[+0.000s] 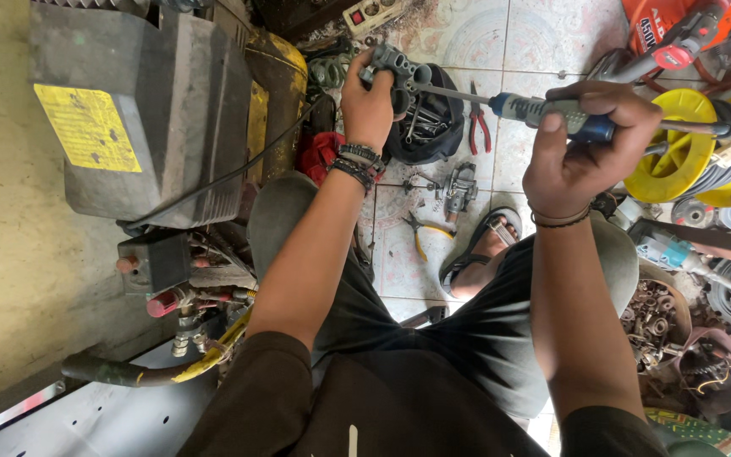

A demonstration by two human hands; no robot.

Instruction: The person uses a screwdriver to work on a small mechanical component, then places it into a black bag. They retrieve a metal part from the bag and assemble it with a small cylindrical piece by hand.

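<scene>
Left hand (367,100) is gripping a grey metal pump part (395,69), fingers closed around it, holding it above the tiled floor (467,34). Right hand (581,140) is wrapped tight around the blue-handled screwdriver (543,110), its shaft meeting the part's side. Red pliers (477,125) and a black tool bag (433,127) are lying on the floor beneath; a yellow cable reel (670,152) is sitting just beside the right hand.

Left hand (367,103) grips metal part (393,69); right hand (581,144) screwdriver (543,112).
</scene>
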